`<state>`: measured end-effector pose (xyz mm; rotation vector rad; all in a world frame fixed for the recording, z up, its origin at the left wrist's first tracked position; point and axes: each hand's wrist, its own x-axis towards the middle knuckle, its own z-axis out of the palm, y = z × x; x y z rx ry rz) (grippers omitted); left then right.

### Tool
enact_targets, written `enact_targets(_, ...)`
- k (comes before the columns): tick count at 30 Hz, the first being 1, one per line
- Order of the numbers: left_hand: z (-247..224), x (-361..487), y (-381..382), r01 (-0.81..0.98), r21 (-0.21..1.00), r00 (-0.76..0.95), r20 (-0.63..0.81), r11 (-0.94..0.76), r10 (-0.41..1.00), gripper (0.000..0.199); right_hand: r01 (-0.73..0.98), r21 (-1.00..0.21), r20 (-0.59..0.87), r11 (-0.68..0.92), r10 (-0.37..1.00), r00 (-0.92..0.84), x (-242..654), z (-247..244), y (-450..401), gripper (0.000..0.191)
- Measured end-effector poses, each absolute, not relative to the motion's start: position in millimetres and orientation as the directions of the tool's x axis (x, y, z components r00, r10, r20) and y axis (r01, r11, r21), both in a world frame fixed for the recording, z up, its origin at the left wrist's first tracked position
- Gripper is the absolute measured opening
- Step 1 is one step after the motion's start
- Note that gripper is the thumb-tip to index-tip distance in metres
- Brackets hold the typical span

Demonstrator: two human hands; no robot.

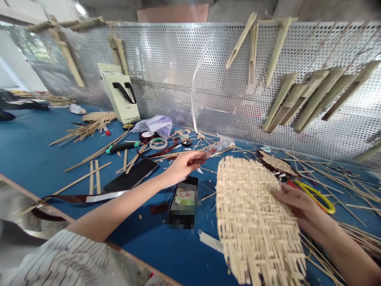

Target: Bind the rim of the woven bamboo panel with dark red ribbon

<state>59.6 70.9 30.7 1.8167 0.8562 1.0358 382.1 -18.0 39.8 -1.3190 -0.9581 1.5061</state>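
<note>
1. Both hands are held out above a blue table (pixel 133 228), well apart from each other.
2. By the right hand (pixel 300 200), a woven bamboo piece (pixel 258 222) is gripped at its right edge; it is raised at the near right, clear of the left hand (pixel 183 165).
3. At the middle, the left hand is extended toward crumpled clear plastic (pixel 223 145); whether anything is grasped there cannot be told.
4. Just nearer than that hand, a phone (pixel 186 198) with a lit screen is laid; to its left, a dark flat device (pixel 131 174) is placed.
5. Farther left, a green-and-black handle (pixel 122 148) is seen near a pale tape roll (pixel 158 143).
6. At the right, a yellow loop handle (pixel 312 191) is seen just beside the right hand, with a smaller woven piece (pixel 278 163) farther off.
7. Along the far side, bamboo lengths (pixel 315 99) are hung before a perforated metal panel (pixel 166 59).
</note>
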Motion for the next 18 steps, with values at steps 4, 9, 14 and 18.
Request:
enact_targets(4, 29, 61, 67, 0.140, 0.872, 0.503, 0.345, -0.469, 0.792, 0.039, -0.121, -0.930, -0.323, -0.347, 0.930, -0.176, 361, 33, -25, 0.044)
enact_targets(9, 31, 62, 62, 0.155, 0.913, 0.562, 0.234, -0.378, 0.793, 0.043, -0.068, -0.924, -0.351, -0.376, 0.906, -0.238, 353, 30, -27, 0.050)
enact_targets(14, 36, 64, 57, 0.083, 0.954, 0.669, 0.161, -0.288, 0.726, 0.044, -0.113, -0.919, -0.344, -0.378, 0.909, -0.237, 349, 31, -28, 0.045)
enact_targets(18, 39, 67, 52, 0.072, 0.985, 0.686, 0.065, -0.157, 0.725, 0.046, -0.133, -0.918, -0.336, -0.373, 0.911, -0.239, 345, 31, -30, 0.041)
